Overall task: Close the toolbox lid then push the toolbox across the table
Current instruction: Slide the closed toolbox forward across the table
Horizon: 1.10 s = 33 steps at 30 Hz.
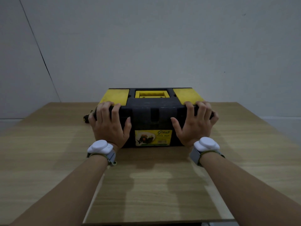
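A black toolbox (153, 116) with yellow lid panels and a yellow handle stands on the wooden table (48, 152), its lid down. A yellow label is on its front face. My left hand (109, 124) lies flat against the front left corner, fingers spread and curled over the lid's edge. At the front right corner my right hand (195, 123) rests the same way. Both palms press on the front wall. Each wrist wears a white sensor on a strap.
A small dark and yellow object (87, 119) pokes out behind the toolbox's left side. A plain wall (146, 46) rises just behind the table's far edge. Bare tabletop lies to the left, right and in front of the box.
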### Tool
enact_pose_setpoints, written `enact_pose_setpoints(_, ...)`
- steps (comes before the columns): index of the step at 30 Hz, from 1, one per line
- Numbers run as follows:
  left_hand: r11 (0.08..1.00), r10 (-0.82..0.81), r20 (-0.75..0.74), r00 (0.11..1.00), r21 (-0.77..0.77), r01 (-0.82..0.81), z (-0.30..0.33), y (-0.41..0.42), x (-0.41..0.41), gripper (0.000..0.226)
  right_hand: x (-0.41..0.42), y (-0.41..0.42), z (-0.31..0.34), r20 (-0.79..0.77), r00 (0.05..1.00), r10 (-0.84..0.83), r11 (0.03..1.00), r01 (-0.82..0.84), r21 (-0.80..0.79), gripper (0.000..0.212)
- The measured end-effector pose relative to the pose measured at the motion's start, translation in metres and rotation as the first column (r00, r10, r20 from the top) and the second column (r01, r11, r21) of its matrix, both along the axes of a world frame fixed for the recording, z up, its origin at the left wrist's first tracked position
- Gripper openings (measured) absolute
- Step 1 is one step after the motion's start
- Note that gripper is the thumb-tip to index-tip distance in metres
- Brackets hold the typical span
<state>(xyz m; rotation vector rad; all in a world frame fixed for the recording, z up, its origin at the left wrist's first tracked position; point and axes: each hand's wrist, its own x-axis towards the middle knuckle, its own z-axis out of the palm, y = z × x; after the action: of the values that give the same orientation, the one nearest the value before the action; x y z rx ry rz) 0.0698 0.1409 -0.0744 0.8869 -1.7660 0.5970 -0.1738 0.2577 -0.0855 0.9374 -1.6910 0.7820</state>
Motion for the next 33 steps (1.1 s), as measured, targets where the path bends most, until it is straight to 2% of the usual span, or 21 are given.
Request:
enact_pose_setpoints(14,1.0,-0.002,0.001,1.0,0.0,0.002,-0.002,-0.001,0.001,0.048,-0.007,-0.005,-0.006,0.002,1.0,0.009,1.0,-0.009,-0.007,0.063)
enact_pose_setpoints(33,0.996,-0.01,0.02,1.0,0.091,0.008,0.005,0.009,0.008,0.05,0.016,0.02,0.013,0.09,0.996,-0.014,0.989,0.0,0.146,0.064)
